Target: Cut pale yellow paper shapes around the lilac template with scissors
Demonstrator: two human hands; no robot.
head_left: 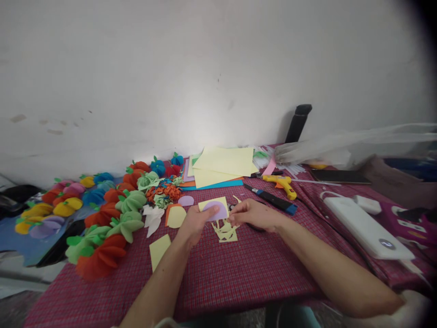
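Covering part of the purple circle (223, 211): the left hand (197, 221)

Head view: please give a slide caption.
The left hand holds a purple circle against yellow paper, the right hand close by.

The left hand (195, 221) holds a purple circle (222, 213) against yellow paper (223, 199)

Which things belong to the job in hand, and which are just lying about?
Likely the job:
pale-yellow paper rectangle, in the left hand
lilac paper circle on it
curled yellow paper strips

Likely lying about:
white rectangular power bank
magenta plastic power strip
black cylindrical object
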